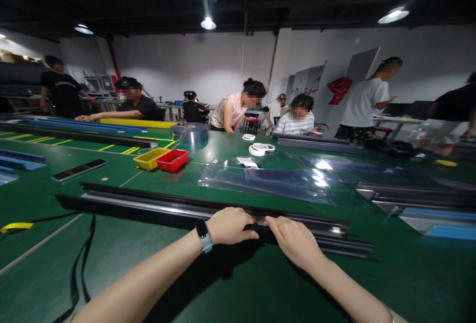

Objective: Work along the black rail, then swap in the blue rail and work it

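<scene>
A long black and silver metal rail (156, 204) lies across the green table (238, 283) in front of me. My left hand (230, 225), with a watch on its wrist, is closed in a pinch at the rail's near edge. My right hand (293, 238) rests right beside it, fingers curled onto the same edge. The two sets of fingertips almost touch at the middle of the rail. What they pinch there is too small to make out. A loose black strip (80, 268) trails over the table at my lower left.
A yellow tray (149, 158) and a red tray (172, 160) stand behind the rail, with clear plastic sheets (275, 181), tape rolls (260, 148) and a film roll (190, 133). More rails (420, 199) lie at right. Several people work along the far side.
</scene>
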### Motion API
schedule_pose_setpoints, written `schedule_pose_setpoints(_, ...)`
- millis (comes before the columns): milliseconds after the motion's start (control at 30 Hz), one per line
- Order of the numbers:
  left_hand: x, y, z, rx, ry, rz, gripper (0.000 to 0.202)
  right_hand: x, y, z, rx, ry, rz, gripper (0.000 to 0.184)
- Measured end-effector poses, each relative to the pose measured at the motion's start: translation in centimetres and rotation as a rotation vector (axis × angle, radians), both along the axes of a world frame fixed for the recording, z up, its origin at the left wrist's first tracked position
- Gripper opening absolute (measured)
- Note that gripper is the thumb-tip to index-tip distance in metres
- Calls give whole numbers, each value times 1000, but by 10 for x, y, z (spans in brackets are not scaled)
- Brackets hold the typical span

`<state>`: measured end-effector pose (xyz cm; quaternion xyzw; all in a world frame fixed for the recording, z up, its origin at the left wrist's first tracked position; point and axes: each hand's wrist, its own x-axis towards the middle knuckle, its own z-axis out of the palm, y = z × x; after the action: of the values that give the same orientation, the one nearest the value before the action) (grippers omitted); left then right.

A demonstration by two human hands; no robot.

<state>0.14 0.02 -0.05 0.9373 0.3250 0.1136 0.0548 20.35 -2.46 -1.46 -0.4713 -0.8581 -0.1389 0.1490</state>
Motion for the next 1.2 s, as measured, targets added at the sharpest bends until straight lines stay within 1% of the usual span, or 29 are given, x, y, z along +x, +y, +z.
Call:
schedule_pose_setpoints(100, 0, -1, 0, 23, 7, 0, 35, -1, 0, 0, -1, -1, -54, 39)
schedule_pose_setpoints(267, 4, -1, 0, 87, 52, 15, 38, -2, 0, -1, 10, -69, -54, 36)
schedule_pose_setpoints(400, 18, -1, 2, 178, 136, 16, 45, -2, 0, -2, 41, -82, -45, 35)
schedule_pose_setpoints(500, 32, -2, -1, 275, 145, 14, 48, 0, 1, -3, 51, -44, -48, 36)
schedule_pose_setpoints(633, 41, -4, -9, 374, 88, 44, 40, 1, 2, -7, 41, 43, -71, 38)
schedule_pose_setpoints(733, 40, -5, -12, 378, 61, 43, 35, 2, 4, -8, 83, -6, -34, 36)
schedule_pose_setpoints(833, 38, -5, -10, 356, 44, 25, 33, 1, 5, -8, 116, -43, 7, 35)
schedule_pose_setpoints(900, 38, -6, -7, 340, 43, 18, 33, 2, 5, -8, 99, -8, -8, 35)
schedule_pose_setpoints(967, 38, -6, -5, 327, 50, 17, 34, 2, 4, -7, 62, 51, -54, 35)
schedule_pose_setpoints(1033, 38, -6, -4, 319, 56, 17, 34, 2, 4, -7, 40, 65, -84, 35)
schedule_pose_setpoints(1200, 38, -8, -3, 284, 62, 26, 33, 3, 5, -8, 86, -104, -2, 31)
